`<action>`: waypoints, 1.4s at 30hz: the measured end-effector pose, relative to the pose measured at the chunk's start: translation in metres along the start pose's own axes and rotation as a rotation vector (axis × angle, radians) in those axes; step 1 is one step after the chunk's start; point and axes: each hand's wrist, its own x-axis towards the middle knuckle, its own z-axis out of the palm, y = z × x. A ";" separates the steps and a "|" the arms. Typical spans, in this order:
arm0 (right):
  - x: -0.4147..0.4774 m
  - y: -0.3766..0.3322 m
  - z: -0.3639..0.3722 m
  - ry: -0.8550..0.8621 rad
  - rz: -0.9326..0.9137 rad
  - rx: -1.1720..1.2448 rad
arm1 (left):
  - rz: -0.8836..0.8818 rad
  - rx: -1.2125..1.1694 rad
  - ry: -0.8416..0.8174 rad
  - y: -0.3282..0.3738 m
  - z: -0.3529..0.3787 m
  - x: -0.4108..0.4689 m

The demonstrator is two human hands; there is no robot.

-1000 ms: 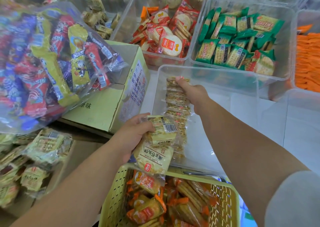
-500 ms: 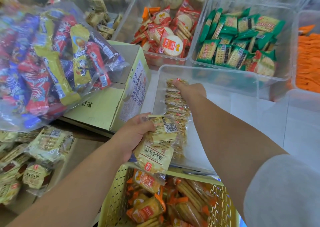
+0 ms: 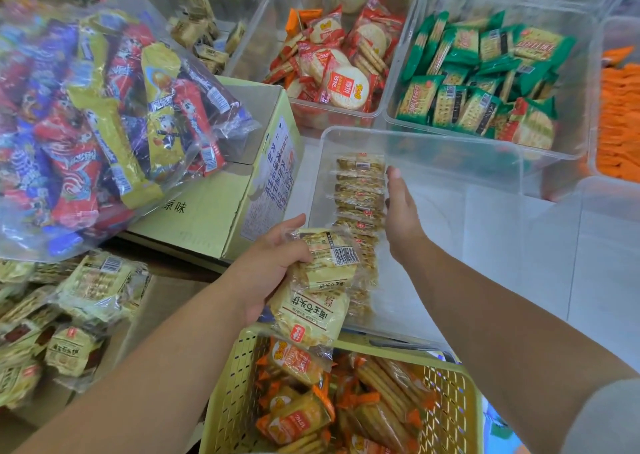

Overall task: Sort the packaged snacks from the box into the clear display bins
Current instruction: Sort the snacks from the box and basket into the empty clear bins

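Note:
My left hand (image 3: 273,263) grips a small stack of pale yellow cracker packets (image 3: 313,294) just above the near rim of a clear bin (image 3: 450,155). Inside that bin a row of the same packets (image 3: 360,207) stands on edge along its left wall. My right hand (image 3: 401,211) is inside the bin with fingers straight, its side against the right face of the row. More yellow packets lie in the cardboard box (image 3: 72,301) at lower left.
A yellow slotted basket (image 3: 239,384) of orange packets sits below my hands. A pale green carton (image 3: 221,211) carries a big clear bag of colourful snacks (image 3: 86,117). Behind stand bins of red round crackers (image 3: 339,69), green packets (image 3: 485,82) and orange packets (image 3: 620,117).
My right hand let go of the far end of the row, drew back toward me and now lies straight against its side. My left hand kept hold of its packets.

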 end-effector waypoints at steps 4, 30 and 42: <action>0.000 0.005 0.008 -0.122 0.086 0.030 | -0.004 0.022 -0.025 0.000 -0.002 0.002; -0.004 -0.020 0.015 0.074 -0.007 -0.442 | 0.059 -0.126 0.078 -0.005 0.006 -0.008; -0.200 -0.069 -0.007 -0.545 -0.113 -0.125 | 0.156 -0.401 0.008 -0.023 -0.005 -0.076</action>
